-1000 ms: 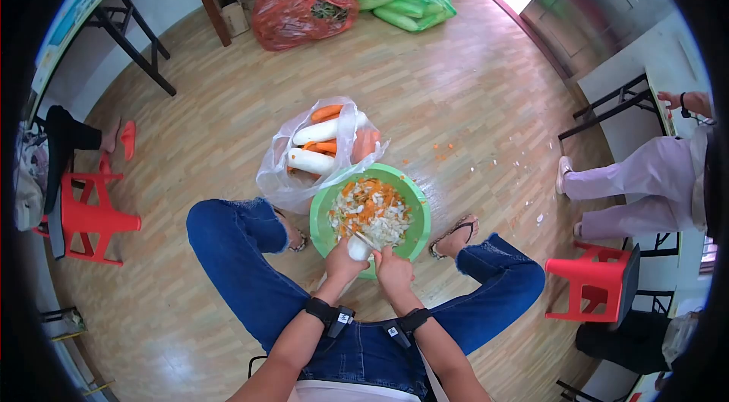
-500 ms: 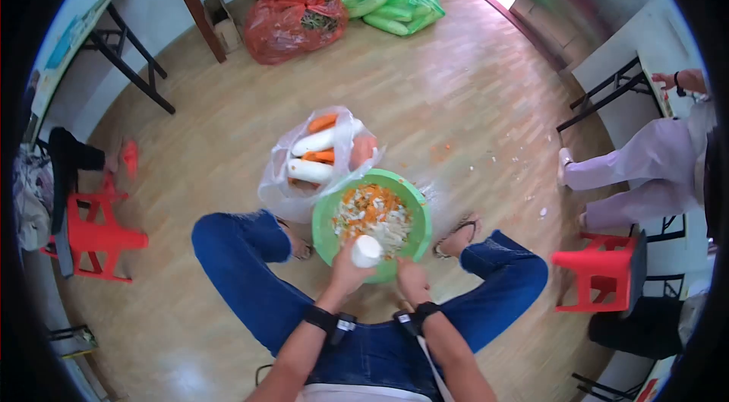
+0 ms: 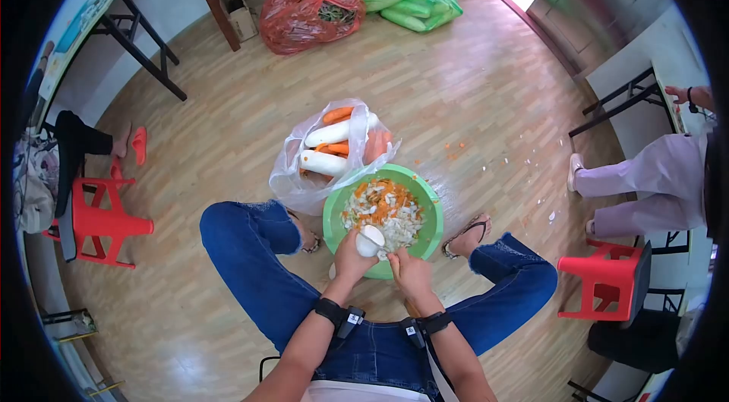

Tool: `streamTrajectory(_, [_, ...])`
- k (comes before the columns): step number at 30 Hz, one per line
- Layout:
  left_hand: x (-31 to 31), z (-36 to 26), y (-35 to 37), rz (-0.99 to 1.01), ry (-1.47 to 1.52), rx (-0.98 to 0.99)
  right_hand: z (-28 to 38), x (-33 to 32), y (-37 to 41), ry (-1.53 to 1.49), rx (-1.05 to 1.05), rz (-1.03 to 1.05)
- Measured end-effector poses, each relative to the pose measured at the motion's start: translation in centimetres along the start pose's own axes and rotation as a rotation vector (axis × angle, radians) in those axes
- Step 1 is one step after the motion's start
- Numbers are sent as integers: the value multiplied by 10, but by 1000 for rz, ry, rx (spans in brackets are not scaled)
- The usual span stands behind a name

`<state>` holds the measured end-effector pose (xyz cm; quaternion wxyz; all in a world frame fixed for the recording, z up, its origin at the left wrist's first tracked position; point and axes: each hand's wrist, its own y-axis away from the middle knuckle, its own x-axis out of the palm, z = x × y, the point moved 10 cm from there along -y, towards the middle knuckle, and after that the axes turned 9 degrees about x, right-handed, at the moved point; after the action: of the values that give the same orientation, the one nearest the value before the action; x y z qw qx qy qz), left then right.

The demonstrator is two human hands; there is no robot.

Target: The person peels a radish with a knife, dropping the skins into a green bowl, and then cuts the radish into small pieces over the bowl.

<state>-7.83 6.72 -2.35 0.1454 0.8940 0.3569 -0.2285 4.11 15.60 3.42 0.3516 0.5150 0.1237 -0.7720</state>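
My left hand (image 3: 351, 259) is closed around a white radish (image 3: 370, 240), its pale cut end turned up over the near side of a green basin (image 3: 435, 235). Close beside it, my right hand (image 3: 412, 274) is wrapped round the handle of what looks like a knife; a thin blade (image 3: 382, 245) reaches to the radish, though most of the tool is hidden. Chopped white and orange pieces (image 3: 386, 208) lie in the basin between my feet. Touching the basin's far left side is a clear plastic bag (image 3: 287, 174) holding white radishes (image 3: 328, 134) and carrots (image 3: 338, 115).
Red stools (image 3: 114, 220) stand left and right. On the right is a person in pale trousers (image 3: 645, 167); another person's foot in a red slipper (image 3: 139, 145) shows at left. Red bags (image 3: 311, 18) and green bags (image 3: 418, 3) sit at the back. Scraps (image 3: 456, 148) dot the floor.
The view has shifted slightly. My right hand has come up closer to the radish, and the blade now shows against it. The radish's cut end has tilted in my left hand.
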Motion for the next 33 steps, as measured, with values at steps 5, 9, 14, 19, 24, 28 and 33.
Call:
streamTrajectory(5, [-2,-5,0,-21,-54,31,2,-4,3,39,6,-51])
streamTrajectory(9, [-3,-5,1,35,-146,-20,2,2,3,63,26,-73])
streamTrajectory(14, [0,-7,3,44,-101,-47,-44,45,-7,140,170,17])
streamTrajectory(19, [-10,-33,-1,-89,27,161,-69,43,-2,62,363,52])
streamTrajectory(24, [1,-7,2,-18,-8,48,-12,-17,1,-102,93,-86])
streamTrajectory(28, [0,-16,-2,12,-48,81,-2,-11,4,-34,27,-63])
streamTrajectory(33, [3,-16,-2,64,-108,101,-3,-6,2,44,13,-46])
